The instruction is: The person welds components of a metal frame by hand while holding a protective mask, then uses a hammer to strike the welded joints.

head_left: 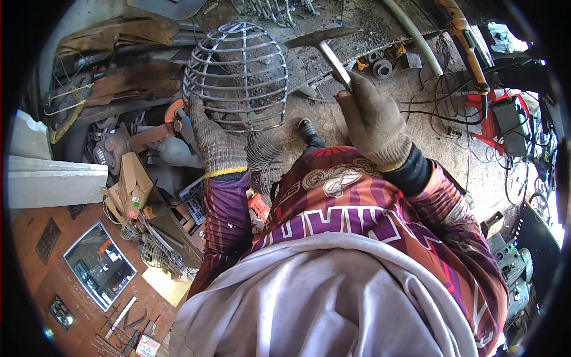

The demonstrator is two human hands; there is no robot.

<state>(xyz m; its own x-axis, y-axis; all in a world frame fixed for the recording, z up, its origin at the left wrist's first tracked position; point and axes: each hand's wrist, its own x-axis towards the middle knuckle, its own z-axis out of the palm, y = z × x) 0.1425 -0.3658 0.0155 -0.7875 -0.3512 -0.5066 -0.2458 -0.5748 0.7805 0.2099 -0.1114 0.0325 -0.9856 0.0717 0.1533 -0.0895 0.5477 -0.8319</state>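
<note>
My left hand, in a grey-brown knit glove with a yellow cuff, is closed on the lower left side of a round cage of welded metal rods. The cage rests at the edge of the dirty workbench. To its right, my right hand, in a similar glove, grips the handle of a chipping hammer. The hammer's head is raised beside the cage's upper right and looks apart from it. The fingertips of my left hand are partly hidden behind the rods.
Bent metal rods lie on the workbench. Metal rings sit to the right, near an orange power tool. Cables surround a dark machine on red material. Wire coils are below the cage; scrap and a cardboard box crowd the left.
</note>
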